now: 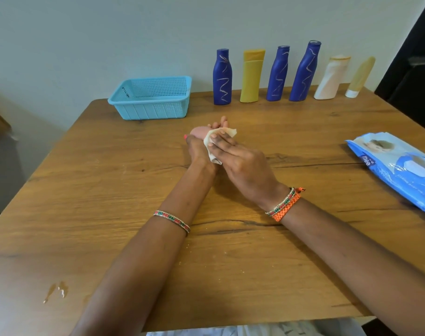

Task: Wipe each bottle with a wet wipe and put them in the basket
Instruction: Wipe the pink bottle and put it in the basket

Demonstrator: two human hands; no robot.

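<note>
A pink bottle [197, 132] is gripped in the left hand [198, 149] above the bench [109, 190], while a wet wipe [215, 144] is pressed on it by the right hand [243, 166], fingers [218, 141] nearly straight. The bottle could be dropped if wetness loosens the grip; the basket [151, 98] is well apart.

Legible text — one item only: the blue wet wipes pack [398, 169] at 3 o'clock on the table carries "mee" in white letters on a dark blue tag. Smaller pale print lower on its face — too blurred to read.
</note>
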